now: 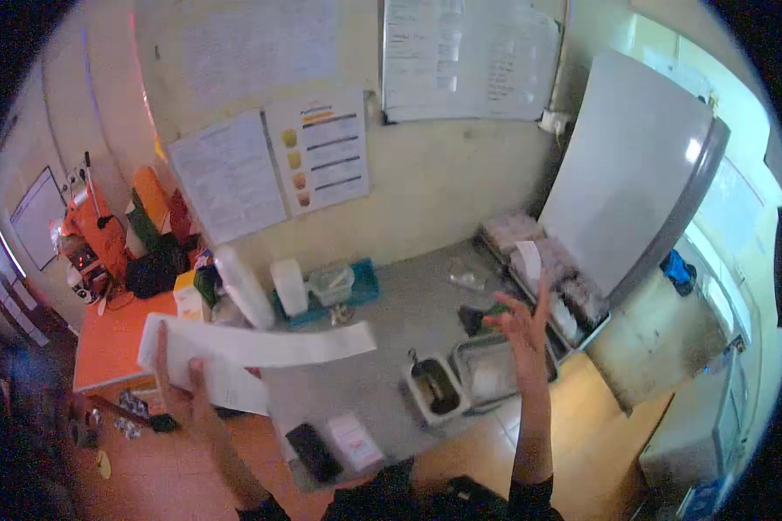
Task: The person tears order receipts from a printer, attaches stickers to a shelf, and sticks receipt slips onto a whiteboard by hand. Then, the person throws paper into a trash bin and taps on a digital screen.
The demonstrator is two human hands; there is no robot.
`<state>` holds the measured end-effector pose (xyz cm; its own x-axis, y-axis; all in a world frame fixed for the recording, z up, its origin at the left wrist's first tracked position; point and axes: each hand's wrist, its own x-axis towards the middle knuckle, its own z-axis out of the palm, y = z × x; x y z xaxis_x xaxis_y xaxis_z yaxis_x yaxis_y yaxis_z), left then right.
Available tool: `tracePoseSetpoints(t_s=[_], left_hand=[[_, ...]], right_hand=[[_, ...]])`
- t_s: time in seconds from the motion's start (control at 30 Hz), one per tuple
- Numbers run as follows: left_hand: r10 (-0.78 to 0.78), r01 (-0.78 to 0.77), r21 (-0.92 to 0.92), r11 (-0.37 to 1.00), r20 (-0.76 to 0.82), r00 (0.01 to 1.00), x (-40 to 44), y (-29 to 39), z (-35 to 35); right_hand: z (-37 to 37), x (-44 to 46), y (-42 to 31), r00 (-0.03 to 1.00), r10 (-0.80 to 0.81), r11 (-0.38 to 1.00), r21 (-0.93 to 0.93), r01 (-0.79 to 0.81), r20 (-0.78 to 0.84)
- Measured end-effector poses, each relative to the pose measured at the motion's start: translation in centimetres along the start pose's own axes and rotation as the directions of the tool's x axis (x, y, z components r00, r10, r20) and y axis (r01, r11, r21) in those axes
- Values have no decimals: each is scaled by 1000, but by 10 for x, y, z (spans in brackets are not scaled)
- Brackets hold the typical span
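Paper (265, 349) held; poster (319, 154) lettering blurred.

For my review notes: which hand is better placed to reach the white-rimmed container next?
Probably the right hand: it is open and appears nearer the container, while the left hand holds a white sheet.

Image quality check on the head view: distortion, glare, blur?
Head view: strong fisheye, black corners; glare spots on the whiteboard and the large white panel; orange-red cast at left, around the orange table; right hand soft-edged, left hand dim; small print on the wall sheet too soft to read.
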<state>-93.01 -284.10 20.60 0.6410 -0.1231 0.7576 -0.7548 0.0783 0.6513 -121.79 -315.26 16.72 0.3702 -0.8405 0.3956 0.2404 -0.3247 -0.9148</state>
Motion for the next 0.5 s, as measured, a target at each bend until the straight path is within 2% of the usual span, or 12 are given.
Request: tracePoseSetpoints(t_s=[0.07,0.1,0.17,0.2,0.27,0.33,0.4,0.5], left_hand=[[38,-37,-73,997,12,999,6,-16,19],[29,-29,-30,999,-21,999,5,-33,30],[16,-15,8,1000,-72,997,-1,-54,54],[-48,48,-7,999,-60,997,-4,-55,69],[-152,152,-8,988,-69,986,-11,-43,100],[-128,127,-20,992,-71,989,-16,-32,132],[-83,88,101,991,-55,995,-13,-23,148],[-76,77,96,992,-11,997,-20,1,159]], right_hand=[[-4,45,26,992,77,988,122,-90,103],[-4,72,41,994,47,990,127,-60,102],[5,116,49,999,1,972,236,-10,38],[14,136,44,1000,3,947,321,2,-15],[14,179,46,999,-45,964,261,44,-1],[17,224,48,996,-91,972,219,86,12],[22,272,46,967,-255,954,155,256,-26],[32,353,29,858,-514,858,-26,513,-7]])
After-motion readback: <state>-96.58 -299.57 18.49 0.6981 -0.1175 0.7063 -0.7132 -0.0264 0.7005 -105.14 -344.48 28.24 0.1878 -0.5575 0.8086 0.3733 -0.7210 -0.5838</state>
